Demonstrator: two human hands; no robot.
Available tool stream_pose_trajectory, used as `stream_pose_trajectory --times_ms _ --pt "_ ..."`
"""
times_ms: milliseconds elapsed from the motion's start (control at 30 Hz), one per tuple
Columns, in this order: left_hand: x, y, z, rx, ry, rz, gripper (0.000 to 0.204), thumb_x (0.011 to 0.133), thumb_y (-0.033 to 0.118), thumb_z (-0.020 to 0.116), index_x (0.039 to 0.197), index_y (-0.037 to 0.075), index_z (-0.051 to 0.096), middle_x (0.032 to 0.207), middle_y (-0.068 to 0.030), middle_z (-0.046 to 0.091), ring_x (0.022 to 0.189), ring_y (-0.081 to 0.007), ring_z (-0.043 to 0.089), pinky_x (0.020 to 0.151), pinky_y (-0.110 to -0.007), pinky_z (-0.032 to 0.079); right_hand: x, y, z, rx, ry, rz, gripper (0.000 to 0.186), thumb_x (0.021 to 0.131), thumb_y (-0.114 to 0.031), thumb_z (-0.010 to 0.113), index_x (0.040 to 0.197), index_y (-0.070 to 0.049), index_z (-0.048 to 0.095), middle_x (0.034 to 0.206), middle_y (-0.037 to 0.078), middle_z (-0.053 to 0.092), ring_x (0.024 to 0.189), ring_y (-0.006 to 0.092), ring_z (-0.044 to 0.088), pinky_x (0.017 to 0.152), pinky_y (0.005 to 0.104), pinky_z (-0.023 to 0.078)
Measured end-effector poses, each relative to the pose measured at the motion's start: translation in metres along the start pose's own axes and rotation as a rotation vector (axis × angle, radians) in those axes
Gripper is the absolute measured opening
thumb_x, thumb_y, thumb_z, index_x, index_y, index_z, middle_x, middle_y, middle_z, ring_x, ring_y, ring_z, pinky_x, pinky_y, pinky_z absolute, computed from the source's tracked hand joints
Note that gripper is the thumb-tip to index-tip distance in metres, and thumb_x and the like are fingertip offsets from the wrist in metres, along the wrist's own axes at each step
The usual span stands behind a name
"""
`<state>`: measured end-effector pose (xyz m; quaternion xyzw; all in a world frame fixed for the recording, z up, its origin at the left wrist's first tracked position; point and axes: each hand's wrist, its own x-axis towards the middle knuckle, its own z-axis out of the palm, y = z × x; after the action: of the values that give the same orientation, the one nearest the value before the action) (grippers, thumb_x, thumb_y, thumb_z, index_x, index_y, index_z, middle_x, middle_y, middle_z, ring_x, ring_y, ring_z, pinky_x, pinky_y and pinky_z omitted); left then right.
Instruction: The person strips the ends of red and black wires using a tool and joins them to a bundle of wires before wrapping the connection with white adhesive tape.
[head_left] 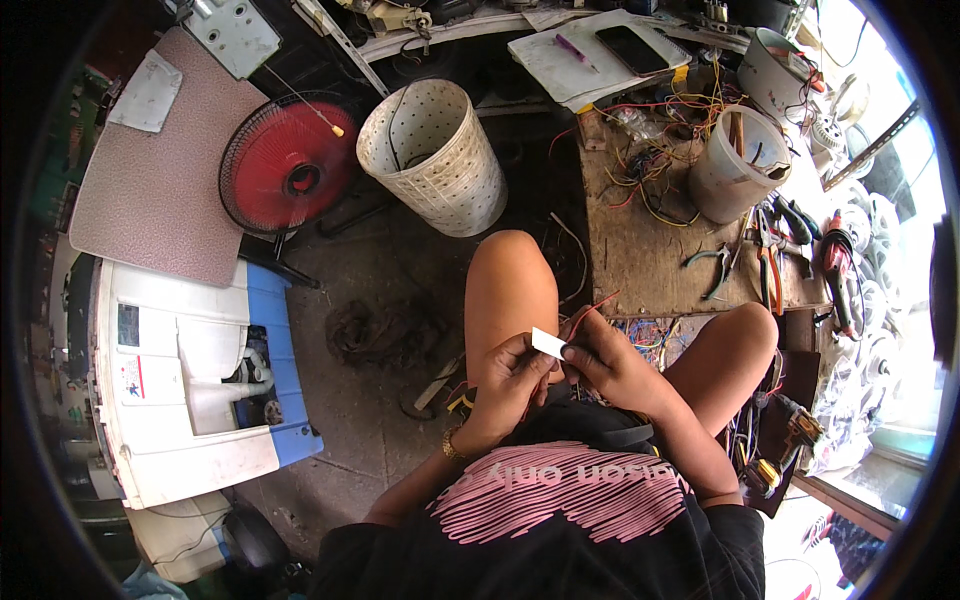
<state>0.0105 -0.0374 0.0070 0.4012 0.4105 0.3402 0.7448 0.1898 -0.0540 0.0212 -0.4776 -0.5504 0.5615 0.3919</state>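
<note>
A small white rectangular piece, perhaps card or tape, is held over my lap between both hands. My left hand pinches it from the left, fingers curled and partly hidden behind it. My right hand has its thumb against the piece's right end, with fingers closed around it and a thin red wire sticking up from them. The two hands are nearly touching, above my legs.
A wooden bench at right carries pliers, tangled wires, a bucket and a phone. A perforated bin, red fan and white-and-blue appliance stand ahead and left. A drill lies right.
</note>
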Motion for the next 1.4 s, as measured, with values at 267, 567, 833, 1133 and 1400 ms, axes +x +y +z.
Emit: stream_pose_trajectory --times_ms 267,567,833,1133,1400 --pt "-0.005 0.005 -0.001 0.059 -0.078 0.026 0.013 0.097 0.013 0.055 0.101 0.002 0.059 0.068 0.0046 0.053 0.052 -0.0004 0.045 0.045 -0.016 0.035 -0.003 0.000 -0.002 0.064 -0.041 0.061 0.014 0.092 -0.005 0.055 0.101 0.001 0.047 0.070 0.006 0.053 0.062 0.0138 0.052 0.057 0.0281 0.041" --pt "-0.013 0.001 -0.008 0.020 -0.108 -0.101 0.011 0.099 0.013 0.051 0.101 0.003 0.057 0.067 0.0056 0.047 0.050 0.0007 0.035 0.042 -0.017 0.028 -0.004 -0.007 -0.022 0.265 -0.022 0.210 0.010 0.097 -0.012 0.051 0.102 -0.003 0.048 0.071 0.000 0.052 0.060 0.0062 0.048 0.052 0.0210 0.039" --pt "-0.007 0.001 -0.001 -0.152 -0.020 -0.177 0.013 0.100 0.017 0.048 0.097 0.006 0.054 0.064 0.0041 0.041 0.049 -0.0020 0.032 0.042 -0.018 0.025 -0.012 0.016 -0.004 0.402 -0.021 0.133 0.017 0.098 -0.014 0.052 0.109 -0.003 0.047 0.076 0.000 0.053 0.061 0.0068 0.049 0.055 0.0207 0.041" --pt "-0.006 -0.003 0.000 -0.273 -0.037 -0.194 0.015 0.101 0.019 0.047 0.091 0.008 0.051 0.062 0.0040 0.043 0.047 -0.0007 0.034 0.039 -0.016 0.026 -0.012 -0.002 0.009 0.245 0.012 0.091 0.024 0.091 0.000 0.051 0.114 -0.002 0.044 0.071 -0.001 0.051 0.064 0.0053 0.044 0.058 0.0217 0.037" --pt "-0.009 -0.003 0.000 -0.222 -0.052 -0.167 0.016 0.101 0.021 0.049 0.092 0.008 0.053 0.061 0.0075 0.039 0.047 0.0004 0.031 0.042 -0.016 0.024 -0.010 0.006 0.010 0.176 -0.002 0.054 0.018 0.091 -0.001 0.054 0.108 0.002 0.047 0.077 0.005 0.057 0.070 0.0079 0.051 0.063 0.0252 0.043"
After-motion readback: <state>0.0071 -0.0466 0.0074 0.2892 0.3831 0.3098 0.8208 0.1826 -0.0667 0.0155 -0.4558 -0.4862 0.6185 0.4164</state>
